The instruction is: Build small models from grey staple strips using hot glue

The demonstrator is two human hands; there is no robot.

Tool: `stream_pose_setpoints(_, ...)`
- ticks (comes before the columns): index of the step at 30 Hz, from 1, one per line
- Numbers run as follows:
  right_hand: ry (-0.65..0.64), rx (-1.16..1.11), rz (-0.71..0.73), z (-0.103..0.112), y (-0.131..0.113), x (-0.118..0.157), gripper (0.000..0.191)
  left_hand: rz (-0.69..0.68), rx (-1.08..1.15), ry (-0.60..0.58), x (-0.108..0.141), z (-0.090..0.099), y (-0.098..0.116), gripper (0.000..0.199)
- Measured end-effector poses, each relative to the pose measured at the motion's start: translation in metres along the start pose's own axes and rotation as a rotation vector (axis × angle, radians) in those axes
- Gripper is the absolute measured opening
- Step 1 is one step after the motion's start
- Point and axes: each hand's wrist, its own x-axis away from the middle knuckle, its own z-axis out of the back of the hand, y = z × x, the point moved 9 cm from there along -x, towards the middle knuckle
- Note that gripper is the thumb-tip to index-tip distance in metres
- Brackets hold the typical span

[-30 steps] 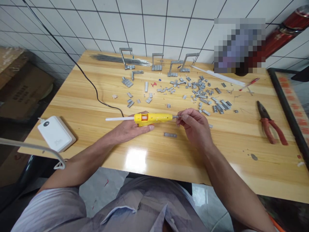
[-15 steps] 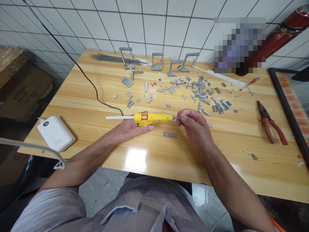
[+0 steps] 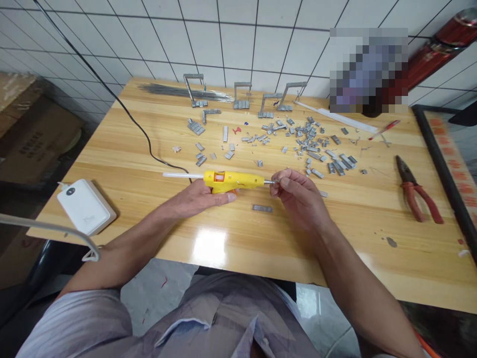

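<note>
My left hand point(image 3: 204, 199) is wrapped round the handle of a yellow hot glue gun point(image 3: 238, 180), which lies level above the table. A whitish glue stick point(image 3: 182, 175) sticks out of its back end. The metal nozzle points right and meets the fingertips of my right hand point(image 3: 300, 191). Thumb and forefinger there pinch a small grey metal piece point(image 3: 275, 182), mostly hidden by the fingers. Below the nozzle, a flat grey staple strip point(image 3: 262, 208) lies on the wooden table point(image 3: 238, 233).
Along the back stand several small frames built from staple strips point(image 3: 242, 94), beside a bundle of thin wires point(image 3: 179, 91). Many loose staple pieces point(image 3: 309, 132) are scattered mid-table. Pliers point(image 3: 415, 191) lie right, a white power bank point(image 3: 86, 206) left. A black cord point(image 3: 149, 144) crosses the left side.
The glue gun has tilted slightly, its back end rising and shifting a little left. My right hand keeps its pinch at the nozzle tip, nearly unmoved.
</note>
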Motion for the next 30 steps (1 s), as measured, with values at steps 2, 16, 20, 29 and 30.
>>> stream_pose_setpoints(2, -0.007, 0.0, -0.011, -0.002, 0.001, 0.001, 0.024, -0.004, -0.004, -0.008, 0.0, 0.0, -0.002, 0.056)
stream_pose_setpoints(16, -0.024, -0.011, -0.06, -0.005, 0.005, 0.003, 0.027, -0.01, 0.006, -0.007, 0.0, -0.001, 0.004, 0.053)
stream_pose_setpoints(20, -0.036, -0.007, -0.061, -0.006, 0.005, 0.003, 0.028, -0.035, 0.001, -0.02, -0.001, -0.002, 0.007, 0.049)
stream_pose_setpoints(29, -0.059, -0.023, -0.073, -0.009, 0.006, 0.004, 0.028, -0.038, 0.015, -0.041, -0.001, -0.005, 0.009, 0.048)
stream_pose_setpoints(30, -0.059, -0.023, -0.076, -0.009, 0.007, 0.004, 0.028, -0.039, 0.018, -0.027, -0.001, -0.004, 0.01, 0.048)
